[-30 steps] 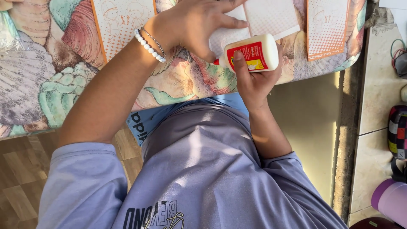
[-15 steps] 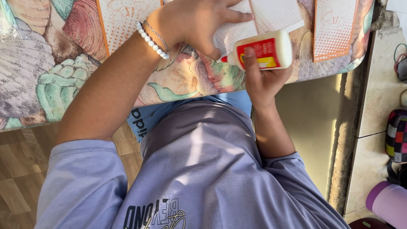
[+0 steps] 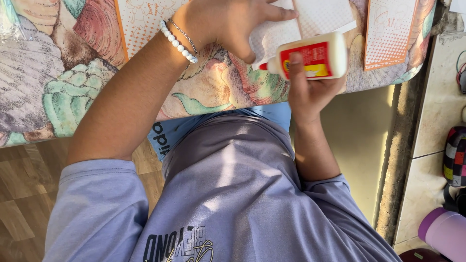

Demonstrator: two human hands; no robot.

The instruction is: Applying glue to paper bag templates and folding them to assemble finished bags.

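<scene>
Right hand [image 3: 307, 94] wrapped tight round a white glue bottle [image 3: 323, 53], thumb lying across its red label, other fingers hidden behind it. Held up just over the near edge of the table, not resting on it. Bottle tipped onto its side, long way running left to right. Fat bottom end out to the right, small red tip [image 3: 263, 66] poking left.

Left hand [image 3: 228, 22] spread out flat, palm down, not gripping anything, pressing on a white paper [image 3: 279, 34] on the table. Thumb reaching down toward the red tip, very near it, maybe just touching; hard to tell. So the tip points right at the lower edge of the paper and at the left hand's thumb. Paper lying up and to the left of the bottle, closer to the left hand, which already sits on top of it.

White bead bracelet [image 3: 177, 42] and a thin chain on the left wrist. Shell-patterned tablecloth [image 3: 58, 82] under it all. Orange dotted card [image 3: 388, 34] off to the right of the bottle, well clear of both hands, and another one [image 3: 141, 19] beside the left wrist
</scene>
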